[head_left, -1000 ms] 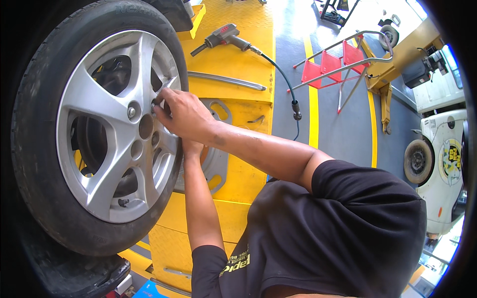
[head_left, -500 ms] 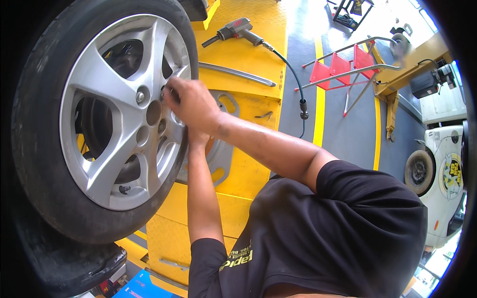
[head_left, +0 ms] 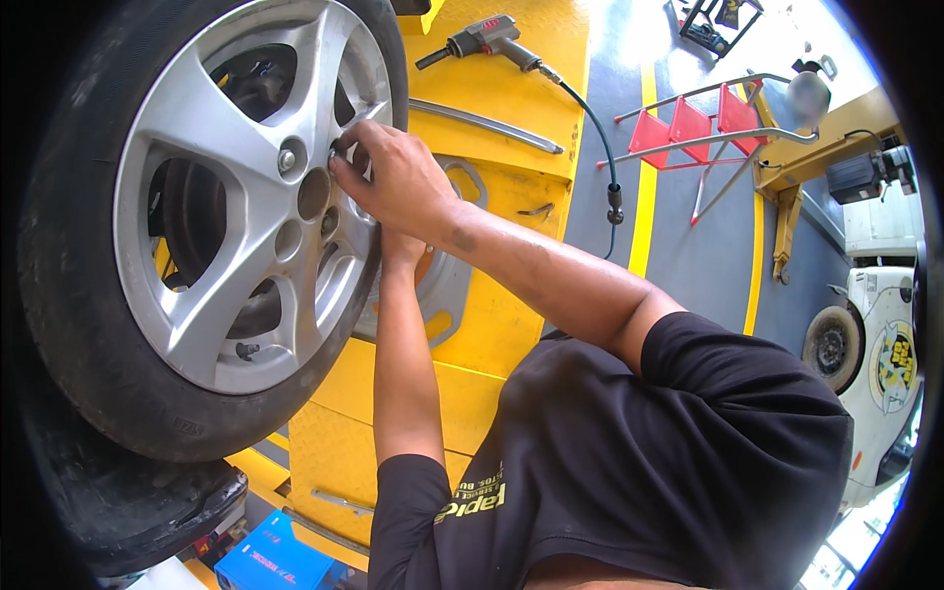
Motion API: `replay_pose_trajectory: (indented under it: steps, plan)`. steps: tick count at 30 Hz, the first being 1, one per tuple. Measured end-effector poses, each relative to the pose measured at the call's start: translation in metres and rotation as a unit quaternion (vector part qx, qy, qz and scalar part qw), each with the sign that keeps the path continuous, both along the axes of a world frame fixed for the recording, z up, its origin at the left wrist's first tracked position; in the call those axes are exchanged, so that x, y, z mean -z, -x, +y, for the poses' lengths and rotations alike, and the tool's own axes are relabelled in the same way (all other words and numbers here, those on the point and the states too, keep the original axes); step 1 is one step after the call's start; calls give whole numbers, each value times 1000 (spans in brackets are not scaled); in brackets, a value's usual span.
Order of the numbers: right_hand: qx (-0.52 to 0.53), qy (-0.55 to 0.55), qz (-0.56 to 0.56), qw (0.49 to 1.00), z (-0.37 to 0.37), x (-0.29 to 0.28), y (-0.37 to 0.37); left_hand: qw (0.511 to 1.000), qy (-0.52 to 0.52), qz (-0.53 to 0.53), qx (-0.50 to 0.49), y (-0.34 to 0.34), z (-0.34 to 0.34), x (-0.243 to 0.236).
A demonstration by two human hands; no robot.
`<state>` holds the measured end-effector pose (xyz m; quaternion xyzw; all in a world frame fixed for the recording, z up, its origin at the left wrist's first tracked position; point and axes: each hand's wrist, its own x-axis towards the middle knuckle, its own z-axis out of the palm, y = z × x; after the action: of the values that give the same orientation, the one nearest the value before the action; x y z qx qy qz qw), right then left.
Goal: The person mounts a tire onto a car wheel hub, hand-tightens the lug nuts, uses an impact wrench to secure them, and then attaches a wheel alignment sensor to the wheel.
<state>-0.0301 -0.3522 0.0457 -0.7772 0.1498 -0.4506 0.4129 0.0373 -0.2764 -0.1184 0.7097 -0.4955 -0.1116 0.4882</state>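
A silver alloy wheel (head_left: 221, 133) with a black tyre (head_left: 74, 324) stands raised on the left. My right hand (head_left: 398, 177) is at the wheel's hub, thumb and fingers pinched on a lug nut (head_left: 333, 155) at one of the bolt holes. Another lug nut (head_left: 286, 160) sits in the hole to its left, and a stud or nut shows in a lower hole. Below my right wrist, my left hand (head_left: 401, 251) is at the wheel's right edge. Its fingers are hidden behind the right hand and the tyre.
An impact wrench (head_left: 487, 39) with an air hose (head_left: 595, 118) lies on the yellow lift platform (head_left: 531, 79). Near it rests a long metal bar (head_left: 487, 125). A red step ladder (head_left: 688, 128) and a white car (head_left: 875, 354) stand to the right. A blue box (head_left: 270, 556) is at the bottom.
My view has shifted slightly, so the wheel sits higher in the picture. My right hand stays at the same bolt hole, its fingers now more clearly pinched there. My left hand remains low beside the tyre.
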Motion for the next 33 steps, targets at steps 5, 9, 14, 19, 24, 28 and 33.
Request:
replay_pose_trajectory:
  steps: [5,9,14,19,24,28,33]
  plan:
    - [-9,5,35,999,-2,-1,-3,999,-2,35,-1,-7,0,10]
    - [-8,7,14,1000,-2,-2,-2,999,-9,40,-4,-12,-2,14]
    - [-26,-12,63,998,-2,-1,0,998,34,29,-51,-10,-3,17]
    - [-11,-30,39,999,1,-1,-1,945,47,323,-2,-19,-1,35]
    - [-36,-89,46,994,0,-4,-1,933,112,339,42,-35,-9,46]
    - [-43,-97,39,994,-3,-4,1,882,71,465,-3,-23,0,32]
    - [-50,-68,32,996,-1,-5,2,954,-8,297,-49,-12,-4,16]
